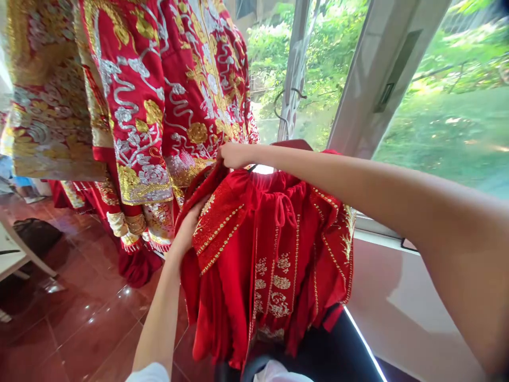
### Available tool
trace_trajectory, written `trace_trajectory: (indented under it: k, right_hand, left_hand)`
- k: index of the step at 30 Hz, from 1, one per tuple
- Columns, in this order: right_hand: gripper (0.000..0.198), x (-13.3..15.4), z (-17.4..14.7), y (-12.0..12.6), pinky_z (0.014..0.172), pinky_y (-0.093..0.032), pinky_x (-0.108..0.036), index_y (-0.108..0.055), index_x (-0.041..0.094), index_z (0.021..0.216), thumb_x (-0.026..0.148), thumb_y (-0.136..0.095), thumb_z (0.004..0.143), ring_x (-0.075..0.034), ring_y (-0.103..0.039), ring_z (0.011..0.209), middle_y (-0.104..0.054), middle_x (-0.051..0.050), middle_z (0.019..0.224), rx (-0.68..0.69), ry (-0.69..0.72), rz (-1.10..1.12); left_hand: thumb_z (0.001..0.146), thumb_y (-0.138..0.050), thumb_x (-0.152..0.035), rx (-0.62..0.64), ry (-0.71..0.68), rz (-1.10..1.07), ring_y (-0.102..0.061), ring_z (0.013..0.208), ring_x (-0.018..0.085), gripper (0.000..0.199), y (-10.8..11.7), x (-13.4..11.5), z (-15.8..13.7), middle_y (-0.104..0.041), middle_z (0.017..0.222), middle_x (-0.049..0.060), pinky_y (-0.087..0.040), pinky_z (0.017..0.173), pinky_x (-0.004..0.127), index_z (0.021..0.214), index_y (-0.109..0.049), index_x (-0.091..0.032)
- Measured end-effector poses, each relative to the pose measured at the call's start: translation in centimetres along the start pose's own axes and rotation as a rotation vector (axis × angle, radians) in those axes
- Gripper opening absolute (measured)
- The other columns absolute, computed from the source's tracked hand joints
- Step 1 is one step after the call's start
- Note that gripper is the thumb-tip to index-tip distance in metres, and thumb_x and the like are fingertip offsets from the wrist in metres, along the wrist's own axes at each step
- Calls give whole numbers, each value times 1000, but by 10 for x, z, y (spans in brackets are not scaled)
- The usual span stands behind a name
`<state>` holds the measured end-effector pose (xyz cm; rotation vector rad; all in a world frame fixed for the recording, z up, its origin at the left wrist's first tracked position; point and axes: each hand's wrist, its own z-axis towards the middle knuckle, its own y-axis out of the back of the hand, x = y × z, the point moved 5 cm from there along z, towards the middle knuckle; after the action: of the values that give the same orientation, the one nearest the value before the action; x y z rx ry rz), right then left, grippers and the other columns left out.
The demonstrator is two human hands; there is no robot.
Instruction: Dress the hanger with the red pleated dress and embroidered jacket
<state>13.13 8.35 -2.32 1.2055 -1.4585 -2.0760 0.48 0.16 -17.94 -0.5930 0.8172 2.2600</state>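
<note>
A red jacket (222,228) with gold beaded trim hangs before me, together with a red skirt (284,281) that has a drawstring bow and gold embroidery. My right hand (234,155) reaches across from the right, its fingers closed on the jacket's edge at the upper left. Lower down, my left hand (191,225) presses against the left side of the jacket, with its fingers hidden behind the cloth. Above the clothes shows a metal hanger hook (281,109); most of that hanger is covered.
Red garments with gold and silver embroidery (191,79) hang close on the left. A window (437,106) with a pale frame (360,69) stands behind and to the right. White furniture (22,249) and a dark bag (37,236) are at the far left on the reddish tiled floor (91,329).
</note>
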Motion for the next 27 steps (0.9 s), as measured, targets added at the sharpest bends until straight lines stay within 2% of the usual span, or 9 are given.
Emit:
trace_trajectory:
  k: [5,7,10,12,15,19,23,25,27]
  right_hand:
    - [38,4,9,8,68,-42,-28,-67,-2,105,0,-40,77,-22,-62,85,-69,-19,98,-138,-26,105]
    - [37,1,2,14,71,-42,-28,-67,0,103,0,-40,78,-21,-61,88,-68,-17,99,-198,-13,106]
    - [33,-4,-27,24,76,-41,-31,-66,7,102,4,-41,81,-21,-59,93,-66,-12,101,-278,-13,60]
    - [27,-4,-52,27,77,-40,-32,-66,12,101,11,-44,85,-20,-59,92,-65,-8,99,-289,3,18]
    - [25,4,-81,21,75,-40,-33,-66,16,103,19,-45,89,-20,-60,91,-65,-7,97,-260,35,30]
    - [29,13,-82,5,72,-40,-32,-65,16,109,25,-42,93,-23,-62,93,-67,-11,99,-308,-75,142]
    - [35,19,-56,-1,69,-41,-32,-63,14,109,28,-34,96,-26,-64,93,-68,-16,100,-425,-205,142]
    - [36,21,-41,-2,68,-42,-31,-64,14,108,26,-32,97,-27,-65,91,-68,-17,99,-441,-211,114]
    - [36,20,-29,-2,68,-43,-31,-63,14,110,23,-31,97,-26,-65,89,-68,-17,97,-419,-188,84]
  left_hand:
    - [78,-64,-47,-493,-122,442,-53,119,31,56,45,-36,-19,-57,130,18,-39,102,45,123,-58,-15]
    - [79,-63,-48,-404,-54,566,-55,113,32,48,44,-35,-20,-64,118,18,-41,96,45,112,-64,-14]
    - [88,-49,-44,-248,58,483,-62,74,22,35,48,-32,-17,-69,79,9,-46,71,33,91,-68,-15]
    - [89,-49,-40,-370,27,422,-58,63,17,30,66,-43,-20,-66,70,4,-44,63,29,87,-68,-16]
    - [81,-62,-31,-560,-68,313,-59,66,15,15,93,-72,-29,-65,72,0,-46,66,26,87,-66,-17]
    - [73,-69,-23,-549,-67,74,-63,71,14,18,103,-104,-38,-66,83,0,-50,68,25,90,-63,-19]
    - [75,-67,-23,-538,-86,96,-64,71,14,16,84,-133,-45,-66,85,0,-51,68,26,90,-61,-19]
    - [79,-63,-24,-521,-106,160,-64,70,14,13,53,-142,-46,-66,84,1,-50,67,26,91,-60,-19]
    - [84,-57,-26,-446,-98,188,-64,68,15,15,5,-139,-43,-66,81,2,-49,66,27,98,-58,-19]
